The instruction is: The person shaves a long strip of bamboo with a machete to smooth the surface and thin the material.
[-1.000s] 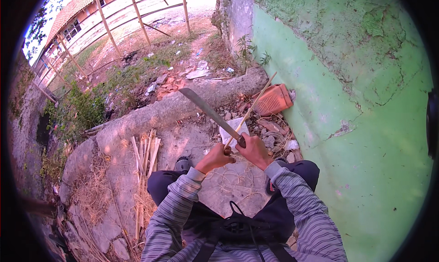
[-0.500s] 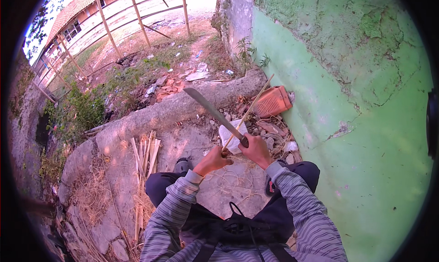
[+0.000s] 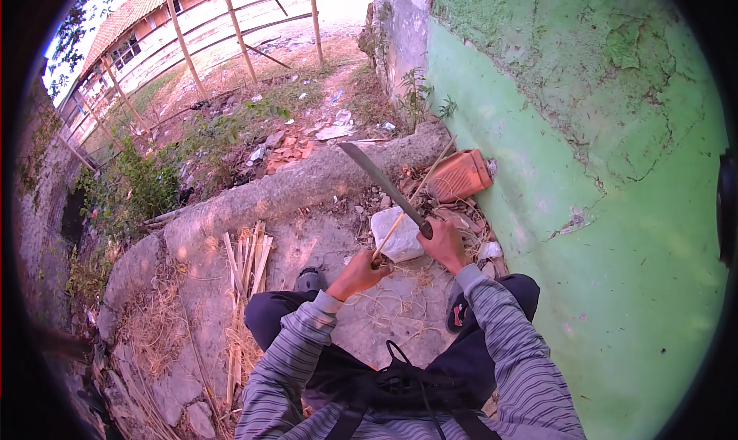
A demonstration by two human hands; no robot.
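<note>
My left hand (image 3: 359, 274) is closed on the near end of a long, thin bamboo strip (image 3: 427, 180), which slants away to the upper right. My right hand (image 3: 446, 246) grips a machete (image 3: 382, 180) by its handle. The dark blade points to the upper left and crosses over the strip, close to my right hand. Whether the edge touches the strip I cannot tell. Beneath them lies a white block (image 3: 393, 239) on the ground, between my feet and the rubble.
A bundle of split strips (image 3: 247, 262) lies left of my knee, with curly shavings (image 3: 151, 326) farther left. Beyond runs a low rough concrete ledge (image 3: 280, 180). An orange plastic container (image 3: 460, 176) leans by the green wall (image 3: 615, 286) on my right.
My right hand has moved right and slightly away from me, carrying the machete along the strip. My left hand stays nearly in place, and the hands are farther apart.
</note>
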